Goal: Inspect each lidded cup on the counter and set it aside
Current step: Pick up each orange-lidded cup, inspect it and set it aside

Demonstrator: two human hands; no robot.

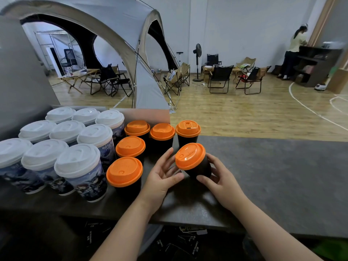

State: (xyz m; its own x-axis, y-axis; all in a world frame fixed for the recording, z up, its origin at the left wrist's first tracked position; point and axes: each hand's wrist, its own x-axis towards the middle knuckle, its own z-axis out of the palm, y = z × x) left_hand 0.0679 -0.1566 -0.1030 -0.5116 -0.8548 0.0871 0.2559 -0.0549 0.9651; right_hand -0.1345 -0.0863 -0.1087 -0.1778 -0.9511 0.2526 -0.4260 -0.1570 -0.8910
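Behind right hand point(219, 178), cup point(200, 170) base partly hidden

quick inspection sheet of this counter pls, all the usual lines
surface: dark grey counter, matte.
job's things: nine white-lidded cups in rows at left; five orange-lidded cups upright beside them; held cup orange-lidded, tilted, off the counter.
clutter: black printed packets below the counter edge.
grippers: right hand grips the held cup's body; left hand has near-straight fingers against its lid side.
cables: light cord on the floor by the standing fan.
surroundings: grey tent, folding chairs, a person at a far shelf.
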